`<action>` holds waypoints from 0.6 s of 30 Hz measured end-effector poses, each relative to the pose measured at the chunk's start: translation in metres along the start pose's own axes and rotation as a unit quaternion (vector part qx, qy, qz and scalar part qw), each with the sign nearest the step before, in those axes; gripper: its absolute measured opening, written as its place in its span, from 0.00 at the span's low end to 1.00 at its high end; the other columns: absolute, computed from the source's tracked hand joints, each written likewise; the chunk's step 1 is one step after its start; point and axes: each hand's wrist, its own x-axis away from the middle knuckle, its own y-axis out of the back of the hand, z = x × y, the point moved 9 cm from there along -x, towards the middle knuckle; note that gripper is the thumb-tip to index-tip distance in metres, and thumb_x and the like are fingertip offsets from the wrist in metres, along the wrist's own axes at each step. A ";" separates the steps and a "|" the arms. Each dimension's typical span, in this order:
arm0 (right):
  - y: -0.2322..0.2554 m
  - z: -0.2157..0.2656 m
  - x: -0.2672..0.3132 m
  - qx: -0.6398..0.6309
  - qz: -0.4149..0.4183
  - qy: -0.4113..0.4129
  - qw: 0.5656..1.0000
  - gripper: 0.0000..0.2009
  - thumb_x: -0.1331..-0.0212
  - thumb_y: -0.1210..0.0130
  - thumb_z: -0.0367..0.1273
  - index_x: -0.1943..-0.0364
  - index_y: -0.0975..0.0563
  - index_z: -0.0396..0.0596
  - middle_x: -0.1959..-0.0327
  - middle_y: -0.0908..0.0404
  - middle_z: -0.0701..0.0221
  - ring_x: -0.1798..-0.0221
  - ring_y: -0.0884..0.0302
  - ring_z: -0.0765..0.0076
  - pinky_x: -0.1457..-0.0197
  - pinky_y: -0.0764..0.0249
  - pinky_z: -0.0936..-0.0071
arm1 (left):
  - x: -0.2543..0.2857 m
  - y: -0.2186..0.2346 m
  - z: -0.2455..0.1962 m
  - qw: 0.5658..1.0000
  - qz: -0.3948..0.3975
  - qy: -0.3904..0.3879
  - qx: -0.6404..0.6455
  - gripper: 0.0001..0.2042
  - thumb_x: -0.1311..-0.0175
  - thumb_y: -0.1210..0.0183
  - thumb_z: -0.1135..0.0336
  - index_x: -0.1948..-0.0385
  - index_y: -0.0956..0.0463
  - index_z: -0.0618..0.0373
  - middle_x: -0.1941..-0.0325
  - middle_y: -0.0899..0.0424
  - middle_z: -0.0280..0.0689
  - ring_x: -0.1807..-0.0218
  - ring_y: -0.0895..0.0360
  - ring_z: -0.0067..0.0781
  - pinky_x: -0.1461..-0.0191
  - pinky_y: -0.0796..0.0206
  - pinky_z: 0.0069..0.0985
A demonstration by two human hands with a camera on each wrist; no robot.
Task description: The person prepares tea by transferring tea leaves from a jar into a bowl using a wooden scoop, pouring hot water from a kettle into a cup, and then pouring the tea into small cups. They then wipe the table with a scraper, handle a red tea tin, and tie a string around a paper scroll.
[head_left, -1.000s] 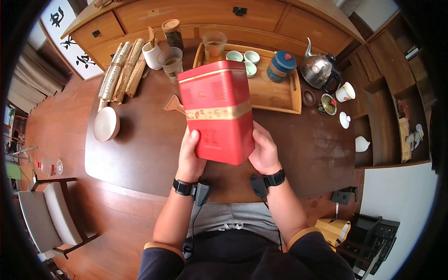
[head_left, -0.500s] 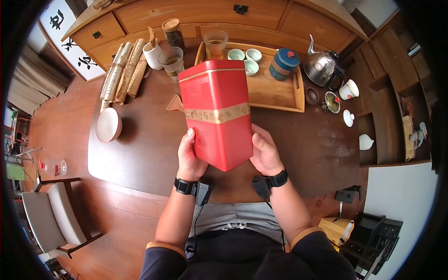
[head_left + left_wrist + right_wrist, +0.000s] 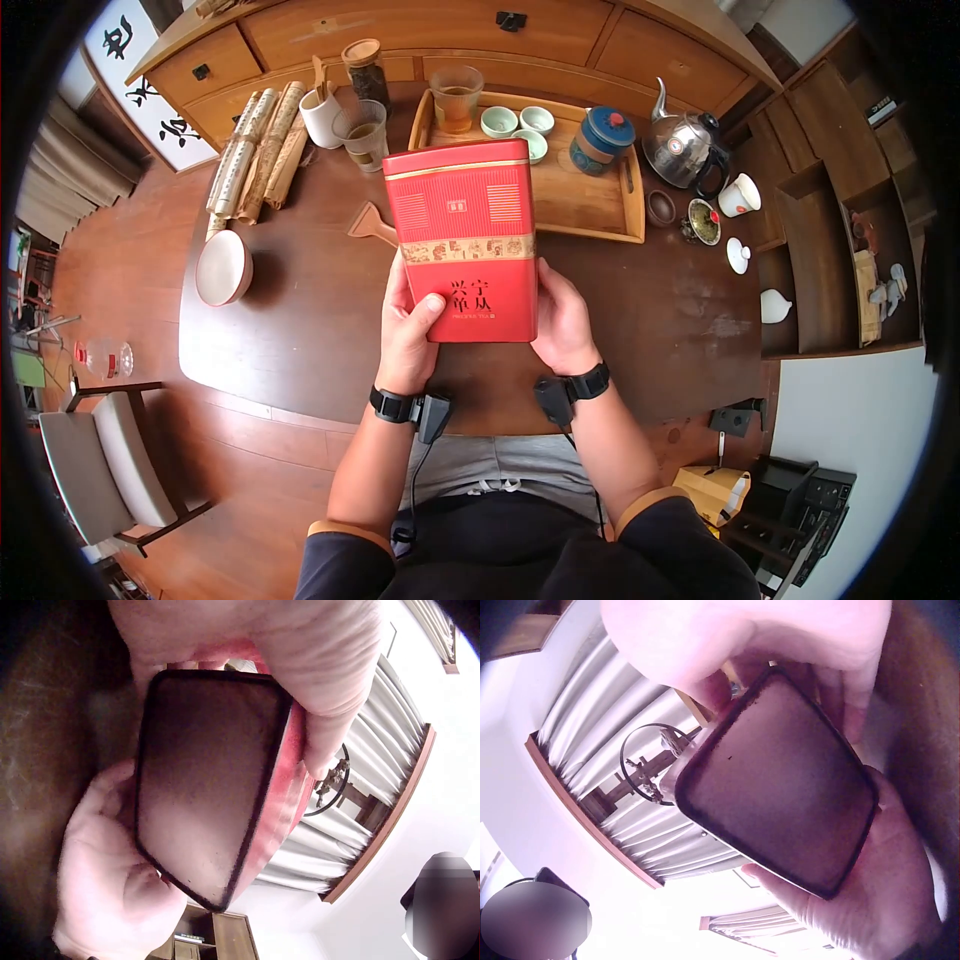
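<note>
A red tea tin (image 3: pixel 465 215) with a gold picture band and black characters is held up over the dark table (image 3: pixel 300 330), its printed front towards the head camera. My left hand (image 3: pixel 408 335) grips its lower left side, thumb on the front face and fingers behind. From the lower right my right hand (image 3: pixel 565 318) holds the other side, its fingers partly hidden behind the tin. Both wrist views look at the tin's dark base (image 3: pixel 206 780), with a hand on either side. Behind the tin's left edge lies a brown fan-shaped piece (image 3: pixel 370 224).
A wooden tray (image 3: pixel 590 228) bears small green cups, a plastic cup and a blue jar (image 3: pixel 602 140). Right of it stand a steel kettle (image 3: pixel 680 150) and a white cup (image 3: pixel 740 196). At left are rolled scrolls (image 3: pixel 245 165) and a bowl (image 3: pixel 224 268).
The tin has turned in my hands, from an edge-on pose showing two sides to its printed front facing me. Both hands stay on it at about the same place.
</note>
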 end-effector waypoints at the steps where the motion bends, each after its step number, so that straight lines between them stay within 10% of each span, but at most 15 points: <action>1: 0.000 0.000 0.000 -0.002 0.001 -0.001 1.000 0.17 0.18 0.55 0.39 0.44 0.20 0.41 0.41 0.15 0.65 0.39 0.19 0.69 0.32 0.28 0.66 | 0.000 0.000 0.000 1.000 -0.001 0.001 0.000 0.43 0.35 0.31 0.69 0.20 0.47 0.60 0.26 0.26 0.40 0.28 0.27 0.32 0.24 0.33 0.34; 18: 0.002 0.000 -0.001 0.014 0.019 0.009 1.000 0.19 0.19 0.54 0.41 0.39 0.22 0.42 0.38 0.17 0.64 0.37 0.20 0.66 0.32 0.26 0.64 | 0.001 0.003 0.002 1.000 -0.011 0.006 0.001 0.40 0.32 0.32 0.65 0.21 0.45 0.59 0.27 0.26 0.39 0.29 0.27 0.31 0.26 0.32 0.33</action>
